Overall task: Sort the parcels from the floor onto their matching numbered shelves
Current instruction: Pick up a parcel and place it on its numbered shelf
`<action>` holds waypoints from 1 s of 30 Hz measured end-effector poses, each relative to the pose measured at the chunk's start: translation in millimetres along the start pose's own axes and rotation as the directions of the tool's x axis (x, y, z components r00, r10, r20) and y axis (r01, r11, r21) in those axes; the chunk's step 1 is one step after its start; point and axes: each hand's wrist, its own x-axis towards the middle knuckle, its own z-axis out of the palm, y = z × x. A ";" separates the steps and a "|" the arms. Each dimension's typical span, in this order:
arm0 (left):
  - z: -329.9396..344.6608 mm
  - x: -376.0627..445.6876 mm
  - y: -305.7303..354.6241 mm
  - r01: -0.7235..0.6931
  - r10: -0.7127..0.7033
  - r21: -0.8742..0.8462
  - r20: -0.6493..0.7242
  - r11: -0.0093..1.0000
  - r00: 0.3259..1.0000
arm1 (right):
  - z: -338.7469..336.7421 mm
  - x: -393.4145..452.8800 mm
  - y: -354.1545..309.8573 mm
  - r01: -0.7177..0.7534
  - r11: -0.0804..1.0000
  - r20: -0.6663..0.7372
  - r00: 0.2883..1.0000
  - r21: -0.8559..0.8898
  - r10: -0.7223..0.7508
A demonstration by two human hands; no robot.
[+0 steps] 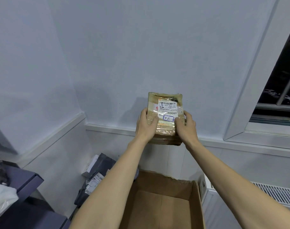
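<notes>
At the far left edge lies a crumpled clear plastic bag (2,194) against a dark blue-grey flat box (28,180). Further right, by the foot of the pale wall (108,47), a heap of dark grey plastic mailer bags (98,176) with white shipping labels sits partly behind the left forearm. Below the centre stands an open brown cardboard carton (164,204), its inside bare where it shows between the two forearms.

Above the carton, both hands hold up a small brown cardboard parcel wrapped in clear tape (165,116) in front of the wall — it is off the floor, held in the air, touching no shelf. The left hand (146,124) grips the parcel's left edge, thumb laid across its top face. The right hand (186,128) grips the right edge the same way, thumb just below a white shipping label (168,109) bearing a handwritten boxed mark that looks like "0-2".

At the right, a white ribbed radiator (276,194) sits below a white-framed dark window (283,90).
</notes>
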 end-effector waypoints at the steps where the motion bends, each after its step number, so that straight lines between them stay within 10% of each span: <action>1: -1.0 -0.6 1.0 -0.022 0.023 0.015 -0.013 1.000 1.000 | 0.1 -0.2 -3.8 0.017 1.000 0.011 1.000 0.017 -0.017; 15: -116.1 -59.7 70.8 -0.018 0.102 0.225 -0.368 0.974 0.924 | 62.0 -48.2 -83.1 0.198 0.967 0.233 0.944 0.159 -0.232; 30: -240.3 -249.0 182.9 0.138 0.205 0.371 -0.744 0.918 0.636 | 79.8 -218.4 -203.9 0.277 0.822 0.478 0.703 0.498 -0.526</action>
